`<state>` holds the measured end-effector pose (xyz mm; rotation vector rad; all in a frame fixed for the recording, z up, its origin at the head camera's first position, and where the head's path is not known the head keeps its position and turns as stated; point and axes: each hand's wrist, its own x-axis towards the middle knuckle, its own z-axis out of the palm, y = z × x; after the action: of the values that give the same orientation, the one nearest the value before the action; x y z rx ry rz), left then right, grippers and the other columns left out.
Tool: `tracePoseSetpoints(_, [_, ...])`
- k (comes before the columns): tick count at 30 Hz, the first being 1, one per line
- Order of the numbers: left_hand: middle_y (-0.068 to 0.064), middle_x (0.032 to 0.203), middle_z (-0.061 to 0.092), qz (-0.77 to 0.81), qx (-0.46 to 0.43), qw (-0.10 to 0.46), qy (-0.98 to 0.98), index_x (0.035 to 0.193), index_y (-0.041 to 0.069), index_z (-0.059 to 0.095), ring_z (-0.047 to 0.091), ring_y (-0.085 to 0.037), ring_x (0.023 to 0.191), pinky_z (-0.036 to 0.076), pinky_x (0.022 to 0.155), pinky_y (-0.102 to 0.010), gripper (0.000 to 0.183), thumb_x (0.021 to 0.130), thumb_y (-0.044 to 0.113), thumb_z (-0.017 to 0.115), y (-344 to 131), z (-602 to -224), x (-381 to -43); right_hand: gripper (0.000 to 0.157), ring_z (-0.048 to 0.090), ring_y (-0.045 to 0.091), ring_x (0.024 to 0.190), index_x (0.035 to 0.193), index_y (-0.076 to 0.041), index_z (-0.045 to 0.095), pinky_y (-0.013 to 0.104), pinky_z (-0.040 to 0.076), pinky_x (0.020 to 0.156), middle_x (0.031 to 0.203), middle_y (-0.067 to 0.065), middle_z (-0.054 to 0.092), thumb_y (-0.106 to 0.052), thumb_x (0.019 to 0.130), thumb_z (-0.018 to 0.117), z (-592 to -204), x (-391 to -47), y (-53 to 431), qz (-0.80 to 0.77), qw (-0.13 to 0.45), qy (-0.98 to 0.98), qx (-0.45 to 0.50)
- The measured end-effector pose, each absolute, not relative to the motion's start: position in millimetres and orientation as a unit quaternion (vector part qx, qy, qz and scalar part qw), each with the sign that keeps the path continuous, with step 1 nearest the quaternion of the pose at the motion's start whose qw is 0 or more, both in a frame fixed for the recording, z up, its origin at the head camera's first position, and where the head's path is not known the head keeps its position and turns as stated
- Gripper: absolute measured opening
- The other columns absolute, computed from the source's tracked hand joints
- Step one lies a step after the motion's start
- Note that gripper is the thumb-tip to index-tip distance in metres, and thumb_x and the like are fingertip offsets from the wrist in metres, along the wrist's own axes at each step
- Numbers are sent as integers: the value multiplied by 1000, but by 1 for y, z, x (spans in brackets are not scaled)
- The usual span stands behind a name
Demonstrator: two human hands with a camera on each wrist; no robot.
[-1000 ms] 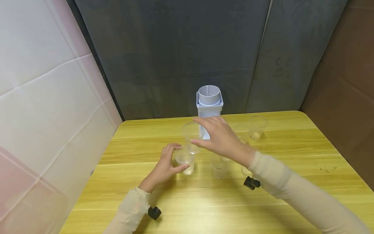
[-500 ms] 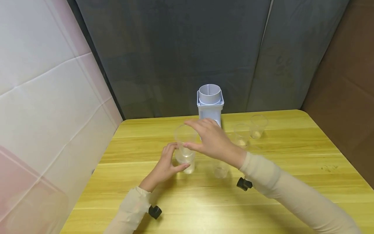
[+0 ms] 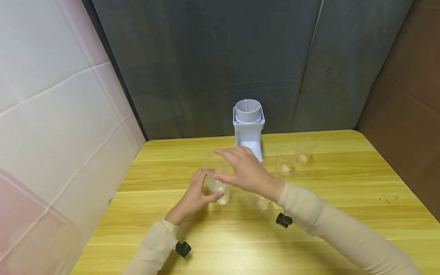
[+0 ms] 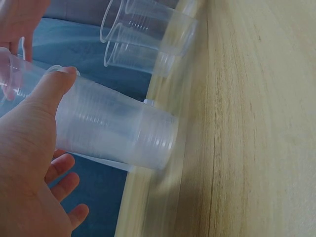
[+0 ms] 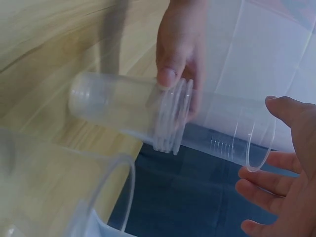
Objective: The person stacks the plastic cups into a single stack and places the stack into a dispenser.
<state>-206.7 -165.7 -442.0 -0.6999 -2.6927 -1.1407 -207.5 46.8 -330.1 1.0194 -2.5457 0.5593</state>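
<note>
A short stack of clear plastic cups (image 5: 123, 108) stands upright on the table in front of me. My left hand (image 3: 196, 193) grips it from the left, thumb and fingers around it just below the stacked rims. Another clear plastic cup (image 5: 222, 128) has its lower part inside the stack's mouth, and its upper part rises above the rims. My right hand (image 3: 245, 168) holds this cup near its rim, thumb on one side and fingers on the other. In the left wrist view the stack (image 4: 118, 123) shows its ribbed base at the wood.
Several single clear cups stand to the right, among them a far cup (image 3: 303, 151) and a near cup (image 3: 261, 202) partly behind my right forearm. A pale lavender square container (image 3: 248, 131) with a round tube in its top stands at the back of the wooden table (image 3: 233, 248).
My right hand has moved left and slightly down, bringing its cup from above and right of the stack down into its mouth. My left hand has stayed at the stack.
</note>
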Motion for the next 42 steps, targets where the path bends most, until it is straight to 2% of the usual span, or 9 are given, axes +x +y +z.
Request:
tracePoseSetpoints(9, [4,136,38,-391,-236,62,-888,134,15,38,31,-21,130,35,105,-55,72,80,50,69,-165,-442,-206,65,57,18,119,134,-19,49,46,36,108,131,-3,60,-53,81,66,-344,-209,45,183,159,-901,359])
tracePoseSetpoints(20, [0,138,39,-376,-236,74,-893,130,17,40,32,-24,131,36,105,-54,67,79,46,72,-164,-442,-206,68,57,19,121,136,-18,47,46,35,108,133,-1,59,-54,81,65,-363,-210,42,181,125,-911,349])
tracePoseSetpoints(34, [0,141,37,-380,-233,63,-893,132,16,39,29,-24,135,33,107,-56,67,81,48,69,-166,-442,-205,67,55,19,122,137,-18,47,47,35,109,134,-1,58,-54,83,63,-375,-210,42,172,114,-914,350])
tracePoseSetpoints(42, [-1,139,39,-370,-231,69,-897,131,16,40,32,-24,132,35,106,-54,65,81,45,70,-165,-443,-206,69,56,19,121,137,-19,46,49,34,109,134,-1,58,-55,81,65,-377,-209,42,169,104,-915,351])
